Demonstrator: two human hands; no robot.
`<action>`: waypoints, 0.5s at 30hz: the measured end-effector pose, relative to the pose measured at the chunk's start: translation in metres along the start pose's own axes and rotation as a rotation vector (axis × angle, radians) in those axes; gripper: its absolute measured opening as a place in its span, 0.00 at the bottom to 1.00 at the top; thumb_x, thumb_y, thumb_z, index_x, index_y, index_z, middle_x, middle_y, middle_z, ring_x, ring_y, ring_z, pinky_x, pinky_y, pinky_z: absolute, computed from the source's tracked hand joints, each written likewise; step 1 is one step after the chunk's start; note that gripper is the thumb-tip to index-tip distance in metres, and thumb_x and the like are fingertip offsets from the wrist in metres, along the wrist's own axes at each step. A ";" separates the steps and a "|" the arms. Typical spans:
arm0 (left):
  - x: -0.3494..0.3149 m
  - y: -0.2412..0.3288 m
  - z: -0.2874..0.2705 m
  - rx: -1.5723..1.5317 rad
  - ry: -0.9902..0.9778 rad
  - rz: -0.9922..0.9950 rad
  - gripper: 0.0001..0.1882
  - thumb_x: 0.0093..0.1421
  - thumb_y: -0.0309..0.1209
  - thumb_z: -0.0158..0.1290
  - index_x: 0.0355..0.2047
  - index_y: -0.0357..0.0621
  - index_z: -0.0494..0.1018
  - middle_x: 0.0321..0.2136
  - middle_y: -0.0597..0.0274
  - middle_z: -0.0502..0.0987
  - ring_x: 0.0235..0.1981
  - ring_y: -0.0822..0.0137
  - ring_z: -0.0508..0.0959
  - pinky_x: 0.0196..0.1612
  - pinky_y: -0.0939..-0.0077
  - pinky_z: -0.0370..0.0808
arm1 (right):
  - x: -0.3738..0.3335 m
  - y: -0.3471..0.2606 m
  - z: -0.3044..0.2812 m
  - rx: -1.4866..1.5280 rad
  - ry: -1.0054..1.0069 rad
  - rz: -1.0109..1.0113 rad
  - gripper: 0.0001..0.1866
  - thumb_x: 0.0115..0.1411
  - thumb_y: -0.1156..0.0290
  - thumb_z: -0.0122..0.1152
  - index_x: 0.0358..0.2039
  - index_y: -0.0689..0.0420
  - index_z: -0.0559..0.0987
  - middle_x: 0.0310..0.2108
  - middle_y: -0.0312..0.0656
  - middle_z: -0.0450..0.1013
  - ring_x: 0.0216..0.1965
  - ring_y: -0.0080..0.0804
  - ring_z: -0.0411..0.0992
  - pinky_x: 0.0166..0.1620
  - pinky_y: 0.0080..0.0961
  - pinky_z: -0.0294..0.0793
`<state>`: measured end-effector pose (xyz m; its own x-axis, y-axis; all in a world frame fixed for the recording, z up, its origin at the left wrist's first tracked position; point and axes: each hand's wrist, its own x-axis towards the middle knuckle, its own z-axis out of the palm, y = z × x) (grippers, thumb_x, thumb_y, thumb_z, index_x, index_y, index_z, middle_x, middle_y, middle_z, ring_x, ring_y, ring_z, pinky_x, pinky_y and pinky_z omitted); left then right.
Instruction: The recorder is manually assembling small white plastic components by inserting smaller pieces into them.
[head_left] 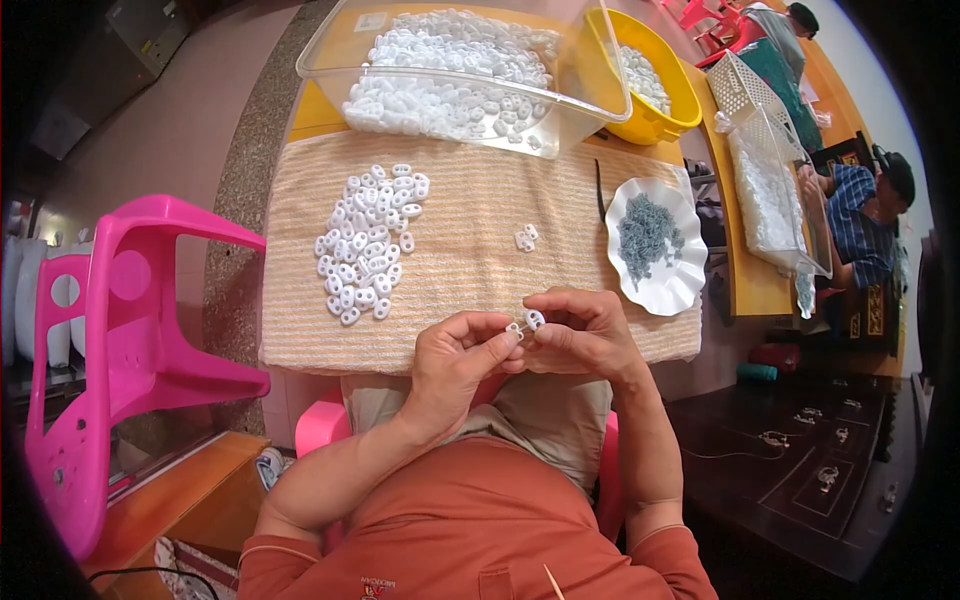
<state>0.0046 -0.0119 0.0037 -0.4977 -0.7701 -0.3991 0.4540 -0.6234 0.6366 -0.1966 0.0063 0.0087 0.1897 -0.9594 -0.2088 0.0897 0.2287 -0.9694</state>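
Observation:
Both hands meet over the table's near edge. My right hand [597,337] pinches a white oval plastic piece with two holes [534,319] between thumb and fingers. Close beside it, my left hand [452,362] pinches a smaller pale piece [514,329], its kind too small to tell. A heap of similar two-hole white pieces [368,240] lies on the striped cloth [465,200] to the left. Beyond my hands sits a little cluster of white pieces [526,237]. On the right, a white scalloped plate [672,295] holds many small grey-blue parts [648,235].
A clear plastic tub [560,125] of white pieces stands at the far edge, beside a yellow basin [685,110] with more. A pink plastic chair [180,360] is at the left. Two people sit at the right, one near a white basket [810,262].

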 end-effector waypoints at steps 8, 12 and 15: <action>-0.001 0.001 0.000 -0.007 0.006 -0.007 0.09 0.59 0.21 0.54 0.40 0.36 0.73 0.31 0.59 0.79 0.30 0.73 0.79 0.36 0.80 0.79 | 0.000 -0.003 0.003 0.118 -0.030 0.055 0.16 0.57 0.82 0.59 0.47 0.66 0.75 0.39 0.42 0.75 0.41 0.26 0.74 0.44 0.20 0.74; -0.001 0.000 0.000 -0.010 -0.001 -0.010 0.09 0.58 0.21 0.54 0.40 0.36 0.73 0.31 0.58 0.79 0.30 0.72 0.79 0.36 0.80 0.80 | 0.000 -0.005 0.005 0.172 -0.038 0.051 0.16 0.57 0.83 0.58 0.47 0.66 0.75 0.39 0.42 0.75 0.40 0.26 0.75 0.44 0.20 0.75; -0.001 0.000 0.000 -0.008 0.001 -0.015 0.09 0.58 0.21 0.54 0.40 0.36 0.73 0.31 0.58 0.79 0.30 0.72 0.79 0.36 0.79 0.80 | -0.001 -0.006 0.005 0.187 -0.029 0.077 0.16 0.57 0.83 0.58 0.48 0.66 0.75 0.38 0.43 0.75 0.40 0.27 0.75 0.43 0.20 0.75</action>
<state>0.0052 -0.0117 0.0043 -0.5036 -0.7608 -0.4094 0.4520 -0.6359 0.6256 -0.1923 0.0068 0.0151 0.2308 -0.9333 -0.2749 0.2536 0.3305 -0.9091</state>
